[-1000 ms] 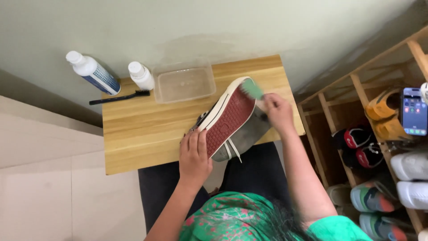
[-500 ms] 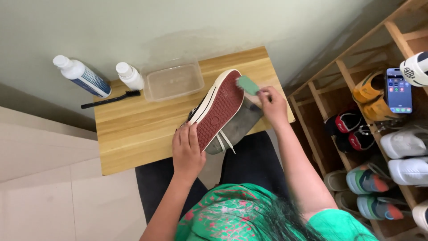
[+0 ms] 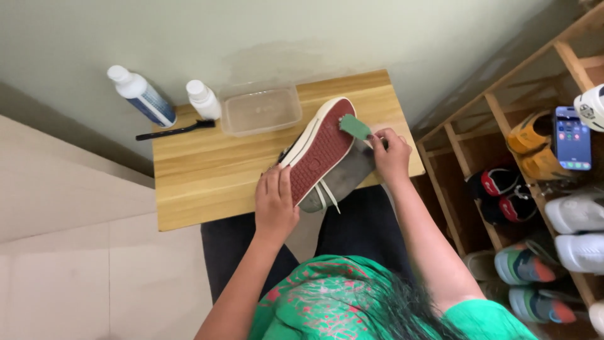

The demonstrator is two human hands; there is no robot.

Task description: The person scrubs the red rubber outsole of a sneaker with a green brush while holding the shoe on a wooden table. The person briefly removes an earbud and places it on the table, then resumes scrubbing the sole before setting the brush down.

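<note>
Wooden worktop [image 3: 207, 182] mid-frame; shoe [image 3: 321, 154] at its centre-right, red sole up, tilted; left hand [image 3: 275, 204] clamped on heel end; right hand [image 3: 390, 154] pinching green sponge [image 3: 355, 128] against toe rim; clear tub [image 3: 261, 111] above

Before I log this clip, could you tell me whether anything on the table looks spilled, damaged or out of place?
Nothing stands out. The shoe is tipped sole-up only because the left hand holds it while the right hand presses a green pad against it. Both bottles stand upright, and the table looks dry.
</note>
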